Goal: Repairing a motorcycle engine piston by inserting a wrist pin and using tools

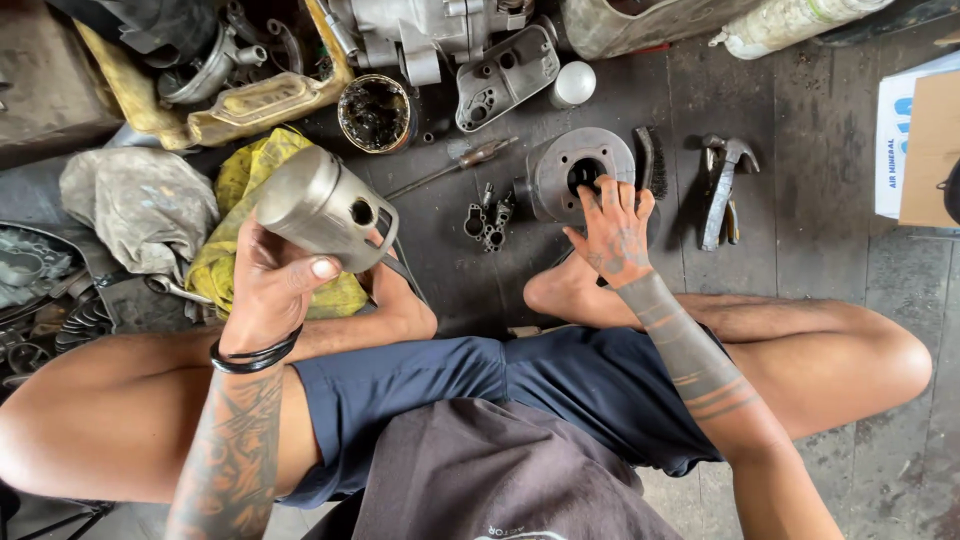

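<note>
My left hand (270, 285) holds a grey metal piston (322, 208) up in front of me, its pin hole facing the camera. My right hand (612, 228) reaches forward with fingers spread and rests on a round grey metal cylinder part (572, 165) with a dark centre hole, lying on the dark floor. I sit cross-legged in blue shorts, bare feet near both hands.
A yellow rag (245, 180), grey cloth (140, 205), tin of black grease (376, 113), screwdriver (455, 165), small metal fittings (490, 225), wire brush (650, 160), pliers and hammer (722, 185), engine case (420, 30) and cover (505, 75), cardboard box (920, 145).
</note>
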